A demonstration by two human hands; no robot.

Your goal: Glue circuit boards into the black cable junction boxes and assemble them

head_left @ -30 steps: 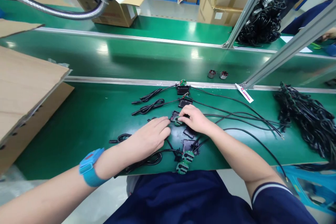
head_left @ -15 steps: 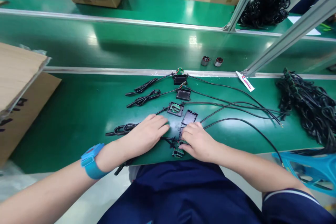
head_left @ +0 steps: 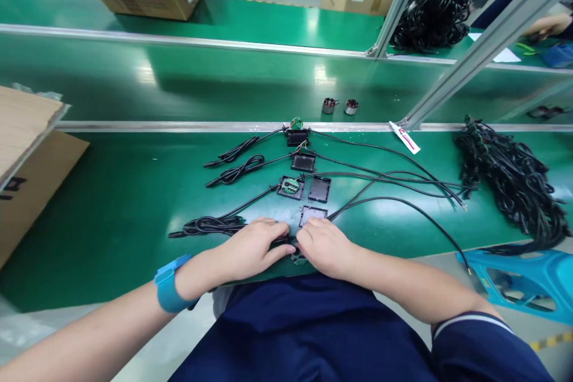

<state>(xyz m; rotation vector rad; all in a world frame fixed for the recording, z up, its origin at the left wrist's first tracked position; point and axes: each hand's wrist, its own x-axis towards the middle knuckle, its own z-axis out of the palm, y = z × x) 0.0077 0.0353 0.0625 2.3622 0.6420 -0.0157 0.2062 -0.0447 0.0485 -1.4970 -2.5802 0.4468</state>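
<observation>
A green workbench (head_left: 120, 209) runs across the view, and on it lies a black case holding a round circuit board (head_left: 290, 187). Beyond that case are two more cases and then a metal rail (head_left: 179, 126); to its left, past the coiled cables (head_left: 212, 225), bare green surface reaches toward a cardboard box (head_left: 36, 173). To its right are an empty case (head_left: 319, 189) and, farther off, loose cables leading toward a black cable bundle (head_left: 510, 179). The bench's front edge is on its near side, with the hands close to that edge.

The left hand (head_left: 255, 249) is nearer the edge than the case, palm down, its thumb apart from bent fingers with dark cabling between them; whether it grips is unclear. The right hand (head_left: 329, 249) faces it, nearer and to the case's right, fingers together and curled down over a partly hidden green board (head_left: 299, 259); its hold cannot be told.
</observation>
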